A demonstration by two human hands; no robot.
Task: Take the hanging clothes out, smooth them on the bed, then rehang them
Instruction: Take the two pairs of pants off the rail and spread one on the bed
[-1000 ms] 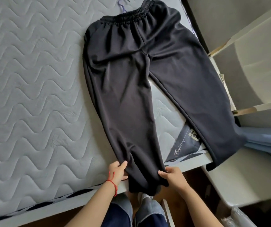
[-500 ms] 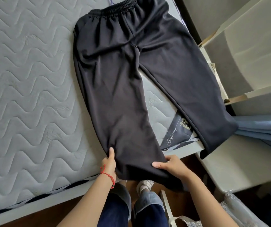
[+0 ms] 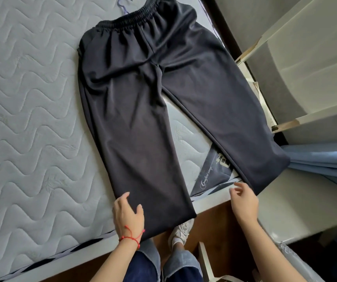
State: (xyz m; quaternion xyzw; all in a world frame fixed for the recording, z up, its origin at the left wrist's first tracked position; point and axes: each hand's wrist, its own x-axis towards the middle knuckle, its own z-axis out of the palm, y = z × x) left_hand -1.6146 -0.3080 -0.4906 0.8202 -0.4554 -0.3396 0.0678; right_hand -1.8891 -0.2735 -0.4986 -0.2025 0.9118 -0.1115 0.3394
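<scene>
Head view: I see the black, satin-sheen elastic-waist trousers (image 3: 143, 110) spread flat on the grey quilted mattress (image 3: 25, 123), cuffs overhanging its near edge. My left hand (image 3: 128, 215) rests at the near leg's hem with fingers relaxed, apparently gripping nothing; my right hand (image 3: 244, 201) hovers open beside the far leg's cuff. Procedure: tension each hem outward, then sweep palms from waistband to cuff.

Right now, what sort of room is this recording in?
Most likely a bedroom: a bare grey quilted mattress with black elastic-waist trousers spread on it, and white wardrobe-like shelving beside the bed.
</scene>
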